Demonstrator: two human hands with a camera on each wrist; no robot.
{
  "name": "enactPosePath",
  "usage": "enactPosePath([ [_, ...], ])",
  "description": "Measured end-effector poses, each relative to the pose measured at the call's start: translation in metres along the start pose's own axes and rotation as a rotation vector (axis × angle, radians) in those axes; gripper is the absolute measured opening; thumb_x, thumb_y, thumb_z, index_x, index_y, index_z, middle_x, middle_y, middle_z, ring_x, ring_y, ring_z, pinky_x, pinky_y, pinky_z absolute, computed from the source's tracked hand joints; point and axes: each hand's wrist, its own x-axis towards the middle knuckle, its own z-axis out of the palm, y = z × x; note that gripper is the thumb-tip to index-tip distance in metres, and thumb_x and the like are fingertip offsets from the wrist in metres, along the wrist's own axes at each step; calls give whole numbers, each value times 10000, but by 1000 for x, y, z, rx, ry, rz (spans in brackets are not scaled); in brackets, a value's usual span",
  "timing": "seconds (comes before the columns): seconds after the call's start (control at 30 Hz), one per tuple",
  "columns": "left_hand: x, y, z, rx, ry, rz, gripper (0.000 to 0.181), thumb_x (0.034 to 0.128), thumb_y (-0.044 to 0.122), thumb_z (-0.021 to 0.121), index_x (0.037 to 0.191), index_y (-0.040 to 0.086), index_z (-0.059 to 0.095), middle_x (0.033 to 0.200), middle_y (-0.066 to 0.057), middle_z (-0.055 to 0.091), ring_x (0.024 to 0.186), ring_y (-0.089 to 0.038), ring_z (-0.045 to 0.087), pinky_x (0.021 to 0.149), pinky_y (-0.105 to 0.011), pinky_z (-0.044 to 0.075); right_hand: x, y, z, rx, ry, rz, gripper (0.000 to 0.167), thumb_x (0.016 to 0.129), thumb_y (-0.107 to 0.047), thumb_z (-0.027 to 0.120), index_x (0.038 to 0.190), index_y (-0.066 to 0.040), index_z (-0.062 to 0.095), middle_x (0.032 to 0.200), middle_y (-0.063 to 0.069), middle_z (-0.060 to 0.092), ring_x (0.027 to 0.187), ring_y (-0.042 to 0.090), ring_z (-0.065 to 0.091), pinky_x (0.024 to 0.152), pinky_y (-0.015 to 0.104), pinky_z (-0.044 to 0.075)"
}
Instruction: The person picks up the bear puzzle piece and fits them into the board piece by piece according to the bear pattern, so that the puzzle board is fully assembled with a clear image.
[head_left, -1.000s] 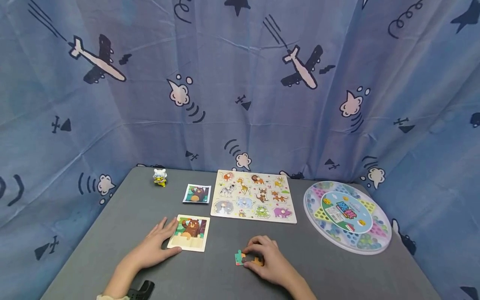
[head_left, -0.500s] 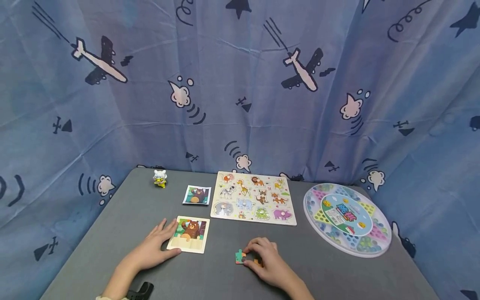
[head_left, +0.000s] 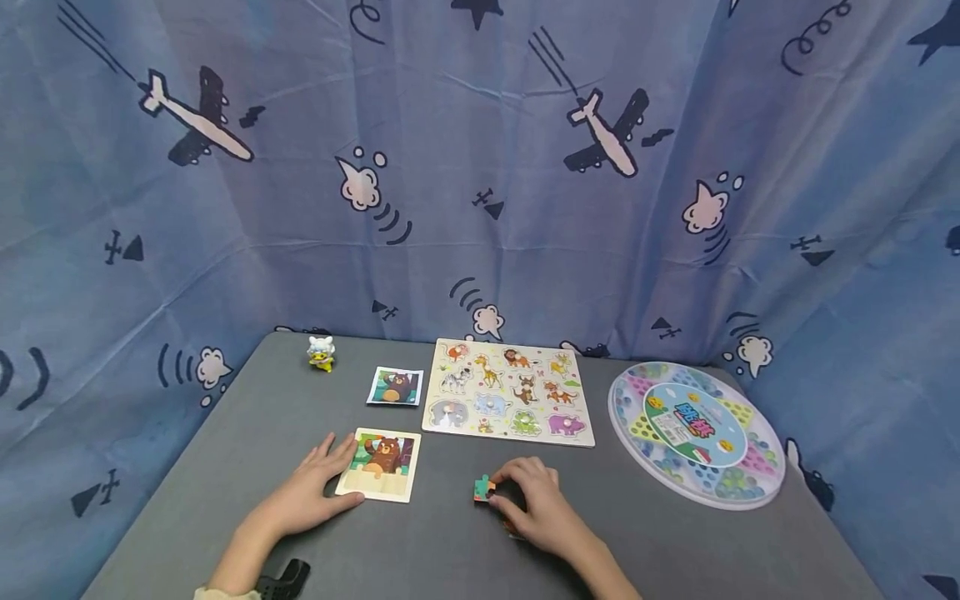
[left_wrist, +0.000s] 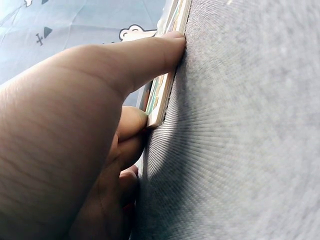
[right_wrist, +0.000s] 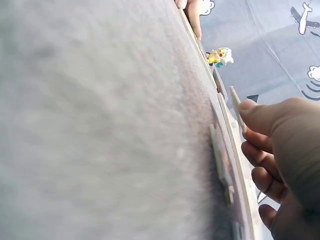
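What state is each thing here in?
Small teal puzzle piece: pinched by right hand.
Square wooden bear puzzle: incomplete, touched by left hand.
Loose puzzle piece: on table.
Square bear card: face up.
Rectangular cream animal board: flat.
Round multicoloured game board: flat.
White-and-yellow figurine: upright.

A small green-and-orange puzzle piece point(head_left: 482, 491) is held raised, right of the flat, partly filled bear puzzle board point(head_left: 384, 467).
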Motion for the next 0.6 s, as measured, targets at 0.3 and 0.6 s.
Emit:
enactPosePath([
  [0.3,-7,1,2,-8,-27,-7,948,943,538,763,1646,46,361,1714,-186,312,1598,-519,110,1256,-715,135,17,-11,-1,25,-13,18,132,969,-233,799,1077,-187,739,1119,-60,689,1110,196,565,934,501,364],
  [0.6,-2,2,0,-10,-10,-10,946,943,527,767,1650,54,354,1715,-188,305,1596,-525,106,1237,-745,142,52,-30,10,0,-4,-25,145,981,-218,788,1097,-149,738,1153,6,689,1131,232,574,990,595,382],
])
